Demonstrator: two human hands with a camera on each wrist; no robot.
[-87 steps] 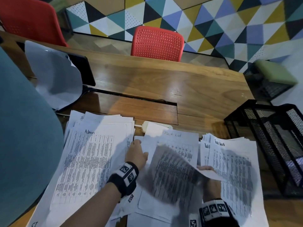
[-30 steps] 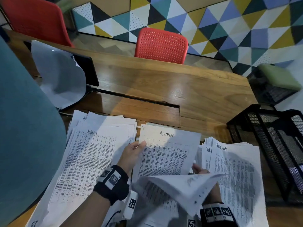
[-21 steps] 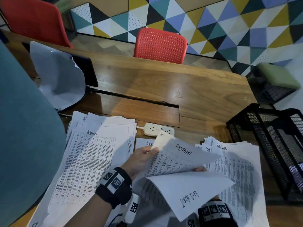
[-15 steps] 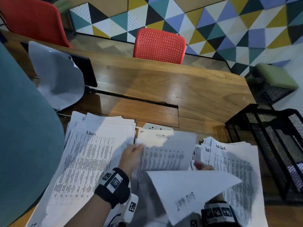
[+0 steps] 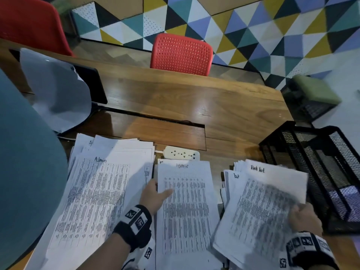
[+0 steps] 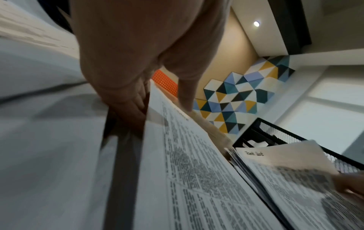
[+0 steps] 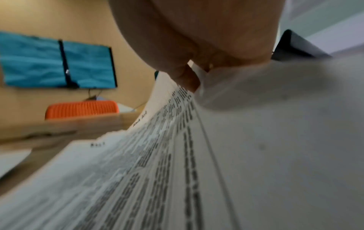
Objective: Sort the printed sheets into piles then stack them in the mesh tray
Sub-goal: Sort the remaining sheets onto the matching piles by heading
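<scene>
Three groups of printed sheets lie on the wooden desk: an "Admin" pile (image 5: pixel 93 191) at the left, a middle stack topped by a sheet headed "ADMIN" (image 5: pixel 187 207), and a "Task list" pile (image 5: pixel 239 172) at the right. My left hand (image 5: pixel 155 193) pinches the left edge of the ADMIN sheet (image 6: pixel 197 171), thumb on top and fingers (image 6: pixel 128 105) beneath. My right hand (image 5: pixel 303 217) pinches the right edge of a blurred Task list sheet (image 5: pixel 268 201), held just over the right pile; the thumb (image 7: pixel 185 79) lies on its printed face. The black mesh tray (image 5: pixel 319 172) stands at the right.
A white power strip (image 5: pixel 182 153) lies behind the middle stack. A dark monitor draped with a pale sheet (image 5: pixel 58 90) stands at the back left, a teal rounded shape (image 5: pixel 25 172) fills the left edge. Red chairs (image 5: pixel 181 53) stand beyond the desk.
My right hand has carried the lifted Task list sheet rightward, from over the middle stack to over the right pile. The ADMIN sheet has settled flat on the middle stack under my left hand.
</scene>
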